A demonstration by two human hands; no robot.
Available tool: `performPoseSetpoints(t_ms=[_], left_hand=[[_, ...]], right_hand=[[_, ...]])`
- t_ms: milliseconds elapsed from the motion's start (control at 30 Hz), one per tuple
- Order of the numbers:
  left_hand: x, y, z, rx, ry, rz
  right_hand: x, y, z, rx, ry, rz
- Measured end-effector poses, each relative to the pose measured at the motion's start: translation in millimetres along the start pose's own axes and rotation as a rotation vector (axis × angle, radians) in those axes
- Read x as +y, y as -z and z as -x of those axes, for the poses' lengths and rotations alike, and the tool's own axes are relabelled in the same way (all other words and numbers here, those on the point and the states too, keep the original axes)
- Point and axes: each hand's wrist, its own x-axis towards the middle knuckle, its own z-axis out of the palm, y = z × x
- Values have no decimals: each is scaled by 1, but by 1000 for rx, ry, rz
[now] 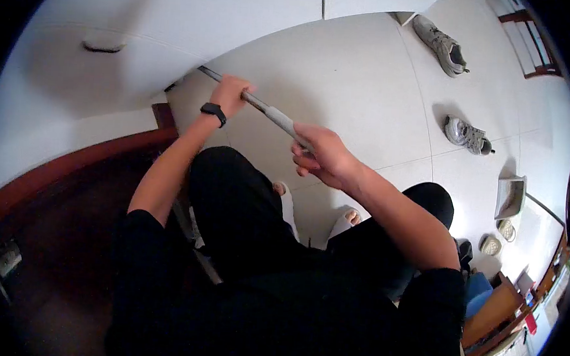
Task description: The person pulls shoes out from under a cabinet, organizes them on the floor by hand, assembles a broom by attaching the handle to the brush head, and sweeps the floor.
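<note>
A slim metal pole (256,102) with a light grey grip slants across the middle of the view. My left hand (230,92), with a black band on its wrist, is closed round the metal shaft. Nearer to me, my right hand (325,155) wraps its fingers round the grip end. The pole's far end runs to the lower edge of a white cabinet (177,17) and goes out of sight beneath it, so what is at its tip is hidden.
Two grey shoes, one farther off (441,46) and one closer (469,135), lie on the pale tiled floor (361,85). A dustpan-like scoop (511,197) stands at right. Dark reddish wood (73,157) borders my left side. My slippered feet are below the pole.
</note>
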Motion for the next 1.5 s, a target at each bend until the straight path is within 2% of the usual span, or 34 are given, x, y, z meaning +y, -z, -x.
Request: performPoseSetpoints(t_ms=[133,233,333,500,567,633,700,767,800,833,900,967,1000,1033,1067,1167,1200,1233,1300,1333,1367,1433,1467,1500], left_hand=[[66,13,-20,-98,-189,86],[128,16,-21,-162,-417,170],[210,9,-11,-267,-418,166],[350,26,35,-394,-437,217],[381,41,54,-439,-440,259],[401,57,63,-451,-483,278],[420,106,72,-561,-295,285],[433,149,95,-328,-46,448],[436,171,105,-314,55,483],[438,186,120,-304,46,477],[443,214,158,25,376,705],[460,264,182,-206,1138,1685],[460,279,186,-370,1194,1710],[461,293,192,-540,1257,1725],[464,302,196,-543,1275,1687],[447,283,230,-419,1289,1826],[443,281,239,-369,1430,1901],[429,276,238,-355,1425,1911],[408,283,253,-267,1438,1729],[391,292,253,-285,1479,1617],[372,264,272,-117,1379,1679],[339,301,271,-140,1603,1632],[324,303,278,-133,1574,1647],[309,308,283,-133,1545,1660]], right_hand=[[22,-12,73,135,-36,-123],[34,-45,146,206,-193,-344],[69,-67,211,353,-243,-530],[78,-114,328,549,-257,-729],[88,-133,365,626,-219,-750],[100,-147,391,607,-163,-693],[106,-163,414,648,-185,-463],[100,-192,437,637,-151,-439],[98,-204,445,599,-151,-403],[93,-216,452,562,-146,-363],[78,-238,460,500,-130,-434],[92,-237,449,527,-174,-200],[101,-233,435,527,-167,-185],[115,-230,420,624,-55,188],[125,-234,405,704,60,560],[125,-241,360,681,37,664],[124,-244,347,675,41,670],[121,-245,333,670,45,683],[110,-271,326,527,24,658],[90,-281,328,444,-113,544],[77,-283,323,436,-113,559],[58,-275,320,219,-201,627],[83,-252,311,288,-51,704],[70,-254,322,396,-2,616]])
